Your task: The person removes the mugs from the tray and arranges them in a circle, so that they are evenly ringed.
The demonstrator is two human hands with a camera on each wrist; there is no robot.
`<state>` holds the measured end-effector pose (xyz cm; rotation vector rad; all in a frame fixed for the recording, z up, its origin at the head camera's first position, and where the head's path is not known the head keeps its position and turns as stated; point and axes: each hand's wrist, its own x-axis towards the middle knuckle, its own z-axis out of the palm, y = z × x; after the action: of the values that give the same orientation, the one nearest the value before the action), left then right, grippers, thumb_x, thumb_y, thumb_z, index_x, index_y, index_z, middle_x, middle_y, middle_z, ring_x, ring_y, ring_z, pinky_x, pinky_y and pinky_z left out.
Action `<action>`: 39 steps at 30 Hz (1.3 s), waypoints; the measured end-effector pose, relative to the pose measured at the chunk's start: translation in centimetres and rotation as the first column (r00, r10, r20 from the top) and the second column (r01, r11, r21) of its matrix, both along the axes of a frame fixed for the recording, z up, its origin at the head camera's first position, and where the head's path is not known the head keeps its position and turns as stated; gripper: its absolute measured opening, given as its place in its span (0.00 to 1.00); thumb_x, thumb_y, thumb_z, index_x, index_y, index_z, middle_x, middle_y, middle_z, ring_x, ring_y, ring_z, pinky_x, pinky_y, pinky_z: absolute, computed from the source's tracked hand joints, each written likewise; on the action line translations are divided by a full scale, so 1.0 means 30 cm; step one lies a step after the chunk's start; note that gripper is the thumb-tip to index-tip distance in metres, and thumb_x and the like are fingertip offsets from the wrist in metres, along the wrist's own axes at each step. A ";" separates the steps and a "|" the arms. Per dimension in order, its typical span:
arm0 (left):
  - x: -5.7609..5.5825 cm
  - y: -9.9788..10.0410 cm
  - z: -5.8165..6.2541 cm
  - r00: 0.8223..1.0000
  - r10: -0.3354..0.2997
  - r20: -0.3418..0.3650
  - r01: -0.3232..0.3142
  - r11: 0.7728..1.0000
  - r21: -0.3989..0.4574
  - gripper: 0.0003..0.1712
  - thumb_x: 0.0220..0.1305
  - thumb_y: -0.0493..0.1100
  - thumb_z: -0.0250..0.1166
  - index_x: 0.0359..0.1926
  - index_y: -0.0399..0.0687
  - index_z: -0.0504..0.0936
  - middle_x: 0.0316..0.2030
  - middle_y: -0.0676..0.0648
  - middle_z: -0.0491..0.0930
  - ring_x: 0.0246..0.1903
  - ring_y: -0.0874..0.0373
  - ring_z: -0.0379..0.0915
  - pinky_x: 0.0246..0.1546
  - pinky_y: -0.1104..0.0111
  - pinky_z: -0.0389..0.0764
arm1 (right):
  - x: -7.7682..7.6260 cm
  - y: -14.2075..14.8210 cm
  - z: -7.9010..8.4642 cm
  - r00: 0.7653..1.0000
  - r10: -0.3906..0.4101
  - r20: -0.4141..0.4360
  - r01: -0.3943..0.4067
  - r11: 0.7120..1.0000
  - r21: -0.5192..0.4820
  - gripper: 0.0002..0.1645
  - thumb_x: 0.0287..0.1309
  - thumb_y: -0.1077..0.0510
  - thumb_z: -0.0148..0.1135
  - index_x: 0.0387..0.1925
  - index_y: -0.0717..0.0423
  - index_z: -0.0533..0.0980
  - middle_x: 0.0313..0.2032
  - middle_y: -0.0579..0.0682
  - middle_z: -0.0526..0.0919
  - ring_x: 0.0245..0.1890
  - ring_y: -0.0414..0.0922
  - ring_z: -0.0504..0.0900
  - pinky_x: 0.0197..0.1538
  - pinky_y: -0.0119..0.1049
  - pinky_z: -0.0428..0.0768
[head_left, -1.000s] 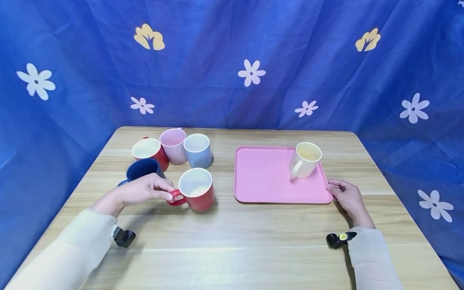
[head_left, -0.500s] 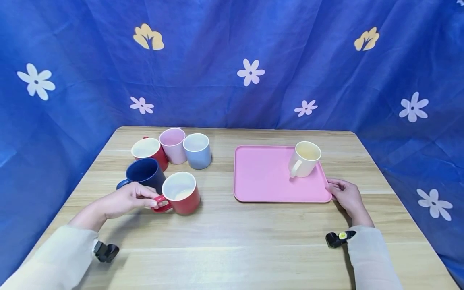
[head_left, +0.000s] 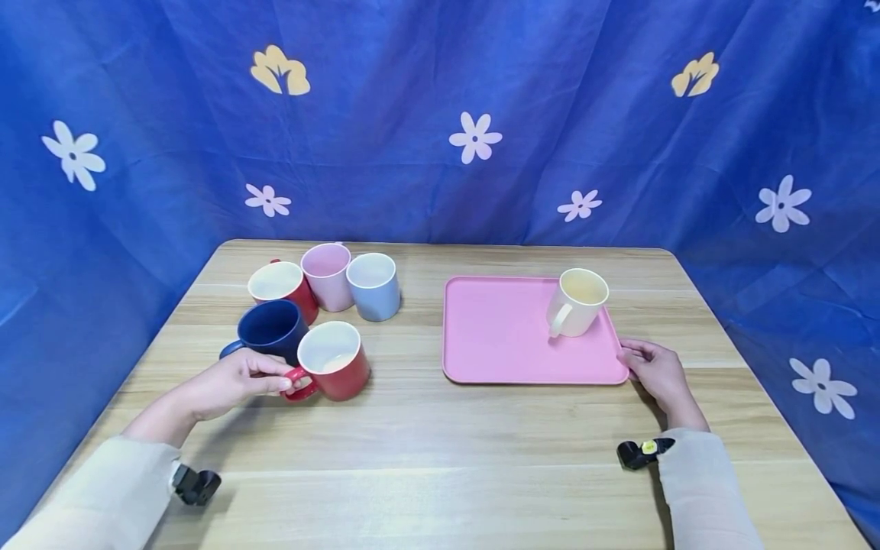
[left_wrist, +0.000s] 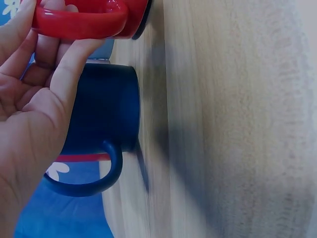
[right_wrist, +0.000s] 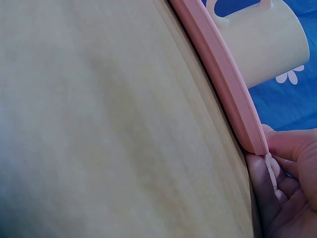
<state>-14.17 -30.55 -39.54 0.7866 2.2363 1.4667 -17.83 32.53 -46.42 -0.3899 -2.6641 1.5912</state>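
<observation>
My left hand [head_left: 227, 386] pinches the handle of a red mug with a white inside [head_left: 344, 374]. That mug stands upright just in front of a navy mug [left_wrist: 101, 109]; whether its base touches the table cannot be told. In the left wrist view the red handle [left_wrist: 81, 22] lies between thumb and fingers. My right hand [head_left: 661, 382] grips the near right corner of a pink tray [head_left: 502, 328], with thumb and a finger on either side of the rim in the right wrist view. A cream mug [head_left: 576, 305] stands upright on the tray's right side.
Behind the navy mug stand another red mug [head_left: 292, 294], a lilac mug [head_left: 330, 283] and a light blue mug [head_left: 374, 294], grouped close together. All rest on a wooden table [head_left: 440, 458]. A blue flowered curtain [head_left: 385, 114] hangs behind it.
My left hand has moved left with the red mug, bringing it nearer the navy mug, then slightly farther back. My right hand, the tray and the other mugs have stayed put.
</observation>
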 end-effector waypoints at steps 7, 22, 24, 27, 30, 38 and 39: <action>0.005 -0.012 -0.007 0.998 0.046 -0.030 -0.047 0.999 -0.007 0.10 0.63 0.28 0.59 0.43 0.30 0.83 0.35 0.46 0.82 0.33 0.60 0.77 0.34 0.69 0.79 | 0.000 0.001 0.003 1.000 0.001 0.004 -0.001 1.000 -0.011 0.25 0.65 0.56 0.59 0.57 0.69 0.72 0.41 0.52 0.82 0.31 0.28 0.77 0.34 0.26 0.79; 0.012 -0.032 -0.008 0.989 0.132 0.065 -0.132 0.991 -0.013 0.13 0.65 0.31 0.58 0.47 0.23 0.78 0.39 0.46 0.84 0.37 0.62 0.78 0.39 0.71 0.79 | -0.002 0.005 -0.007 1.000 0.005 -0.001 -0.005 1.000 -0.003 0.24 0.65 0.57 0.58 0.57 0.69 0.72 0.42 0.54 0.81 0.31 0.28 0.77 0.35 0.26 0.79; 0.013 -0.031 -0.007 0.987 0.139 0.076 -0.138 0.990 -0.016 0.14 0.66 0.31 0.58 0.47 0.22 0.77 0.39 0.47 0.84 0.37 0.63 0.78 0.39 0.72 0.79 | 0.000 0.004 -0.006 1.000 0.006 -0.005 -0.006 1.000 -0.006 0.25 0.65 0.57 0.58 0.57 0.70 0.72 0.42 0.53 0.82 0.31 0.28 0.77 0.34 0.26 0.79; 0.012 -0.030 -0.005 0.985 0.149 0.086 -0.147 0.989 -0.025 0.15 0.66 0.32 0.58 0.47 0.20 0.76 0.38 0.49 0.84 0.37 0.63 0.78 0.39 0.72 0.79 | 0.001 0.002 -0.004 1.000 0.003 -0.009 -0.003 1.000 -0.010 0.24 0.65 0.57 0.58 0.57 0.70 0.72 0.41 0.53 0.82 0.31 0.28 0.77 0.34 0.26 0.79; 0.012 -0.030 0.001 0.983 0.160 0.093 -0.155 0.986 -0.053 0.15 0.66 0.32 0.58 0.47 0.21 0.76 0.38 0.49 0.84 0.37 0.64 0.78 0.40 0.73 0.79 | 0.001 0.001 -0.005 1.000 0.003 -0.010 -0.004 1.000 -0.007 0.24 0.65 0.57 0.58 0.57 0.70 0.72 0.41 0.52 0.82 0.31 0.28 0.77 0.34 0.26 0.79; 0.008 -0.035 0.042 0.975 0.184 0.123 -0.157 0.967 -0.200 0.17 0.67 0.39 0.59 0.49 0.28 0.79 0.40 0.44 0.83 0.38 0.61 0.78 0.40 0.70 0.79 | 0.001 -0.001 0.001 1.000 0.008 -0.004 -0.009 1.000 -0.015 0.25 0.65 0.56 0.58 0.57 0.70 0.71 0.41 0.53 0.82 0.31 0.28 0.77 0.34 0.26 0.79; 0.006 -0.037 0.051 0.975 0.173 0.137 -0.143 0.968 -0.207 0.18 0.67 0.39 0.59 0.50 0.27 0.78 0.41 0.43 0.83 0.39 0.60 0.78 0.40 0.69 0.79 | 0.001 -0.001 0.001 1.000 0.010 -0.004 -0.010 1.000 -0.015 0.25 0.65 0.56 0.58 0.57 0.70 0.71 0.42 0.54 0.82 0.31 0.28 0.77 0.34 0.26 0.79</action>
<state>-14.00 -31.67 -38.00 0.4264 2.3235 1.2994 -17.80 32.50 -46.37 -0.3745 -2.6570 1.6135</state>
